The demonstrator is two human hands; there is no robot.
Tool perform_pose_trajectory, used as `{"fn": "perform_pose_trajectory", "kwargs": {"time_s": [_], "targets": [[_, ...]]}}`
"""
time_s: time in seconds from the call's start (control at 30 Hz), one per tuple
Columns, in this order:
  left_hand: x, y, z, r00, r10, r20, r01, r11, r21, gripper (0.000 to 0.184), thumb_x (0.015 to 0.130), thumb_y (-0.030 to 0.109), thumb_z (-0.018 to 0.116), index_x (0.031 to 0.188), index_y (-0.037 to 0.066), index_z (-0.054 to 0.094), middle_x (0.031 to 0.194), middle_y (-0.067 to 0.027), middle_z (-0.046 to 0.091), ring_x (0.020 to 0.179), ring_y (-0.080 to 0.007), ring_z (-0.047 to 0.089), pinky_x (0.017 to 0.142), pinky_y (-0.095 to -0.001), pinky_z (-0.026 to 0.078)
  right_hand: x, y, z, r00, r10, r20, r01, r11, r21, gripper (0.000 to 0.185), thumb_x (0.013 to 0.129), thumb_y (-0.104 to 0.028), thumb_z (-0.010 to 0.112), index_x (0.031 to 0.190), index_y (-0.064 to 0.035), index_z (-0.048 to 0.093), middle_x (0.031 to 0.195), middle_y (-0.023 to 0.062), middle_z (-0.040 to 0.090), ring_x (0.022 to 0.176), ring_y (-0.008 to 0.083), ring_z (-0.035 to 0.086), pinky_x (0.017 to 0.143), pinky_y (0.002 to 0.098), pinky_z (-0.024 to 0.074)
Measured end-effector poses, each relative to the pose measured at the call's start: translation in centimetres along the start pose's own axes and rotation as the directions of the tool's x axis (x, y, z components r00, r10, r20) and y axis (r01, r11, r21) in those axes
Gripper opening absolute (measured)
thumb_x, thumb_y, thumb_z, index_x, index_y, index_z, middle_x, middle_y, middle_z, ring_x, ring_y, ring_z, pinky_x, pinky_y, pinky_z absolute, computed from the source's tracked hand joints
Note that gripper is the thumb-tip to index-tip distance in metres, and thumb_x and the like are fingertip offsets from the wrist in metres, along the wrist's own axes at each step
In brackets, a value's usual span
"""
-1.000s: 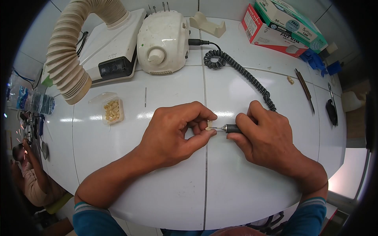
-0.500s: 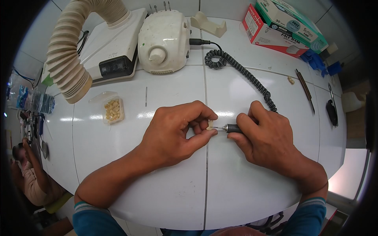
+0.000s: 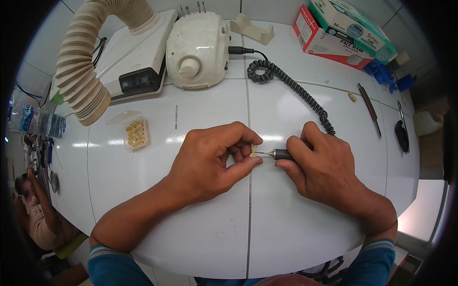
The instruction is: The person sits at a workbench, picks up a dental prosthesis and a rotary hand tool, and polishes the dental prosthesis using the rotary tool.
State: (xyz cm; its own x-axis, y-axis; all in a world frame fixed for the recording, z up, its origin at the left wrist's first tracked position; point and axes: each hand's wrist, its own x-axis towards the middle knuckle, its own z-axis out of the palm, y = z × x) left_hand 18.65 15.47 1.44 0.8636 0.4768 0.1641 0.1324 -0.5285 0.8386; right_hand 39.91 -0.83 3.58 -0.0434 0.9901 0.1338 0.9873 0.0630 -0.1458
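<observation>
My left hand [image 3: 205,159] pinches a small cream-coloured, tooth-like piece [image 3: 254,149] between thumb and fingers; much of the piece is hidden by the fingertips. My right hand [image 3: 324,164] is closed round a rotary handpiece [image 3: 282,154], dark with a metal nose. Its thin bit points left and meets the piece, as far as I can make out. From behind the right hand a coiled black cord [image 3: 305,94] runs up to the white control unit [image 3: 198,52] with a round knob.
Left of my hands lies an opened clear box [image 3: 147,138] of yellowish tooth-like pieces, near a thin metal bit [image 3: 176,117]. A ribbed hose [image 3: 78,71] hangs over the back left. Face mask boxes [image 3: 334,43] and a carving tool [image 3: 369,109] lie right. Another person [image 3: 45,214] sits far left.
</observation>
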Motion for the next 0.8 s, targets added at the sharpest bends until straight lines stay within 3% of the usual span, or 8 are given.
{"fn": "perform_pose_trajectory", "kwargs": {"time_s": [0.3, 0.8], "targets": [[0.05, 0.15, -0.03, 1.0, -0.009, 0.016, 0.009, 1.0, -0.003, 0.028, 0.09, 0.008, 0.091, 0.115, 0.003, 0.08, 0.086, 0.0, 0.075, 0.068, -0.0041, 0.064, 0.055, -0.0225, 0.045, -0.04, 0.05, 0.07, 1.0, -0.002, -0.006, 0.002, 1.0, 0.003, 0.036, 0.1, -0.043, 0.083, 0.101, -0.0098, 0.068, 0.091, 0.0067, 0.052, 0.065, 0.0214, 0.06, 0.055, 0.039, 0.0481], [-0.09, 0.12, 0.02, 0.999, -0.035, -0.009, 0.035, 0.999, 0.002, 0.026, 0.09, 0.009, 0.091, 0.113, 0.003, 0.08, 0.086, 0.0007, 0.076, 0.064, -0.0032, 0.059, 0.055, -0.0226, 0.044, -0.04, 0.23, 0.03, 0.999, -0.034, 0.0, 0.034, 0.999, 0.009, 0.036, 0.099, -0.043, 0.084, 0.099, -0.0102, 0.069, 0.091, 0.0071, 0.053, 0.066, 0.0221, 0.062, 0.056, 0.0396, 0.049]]}}
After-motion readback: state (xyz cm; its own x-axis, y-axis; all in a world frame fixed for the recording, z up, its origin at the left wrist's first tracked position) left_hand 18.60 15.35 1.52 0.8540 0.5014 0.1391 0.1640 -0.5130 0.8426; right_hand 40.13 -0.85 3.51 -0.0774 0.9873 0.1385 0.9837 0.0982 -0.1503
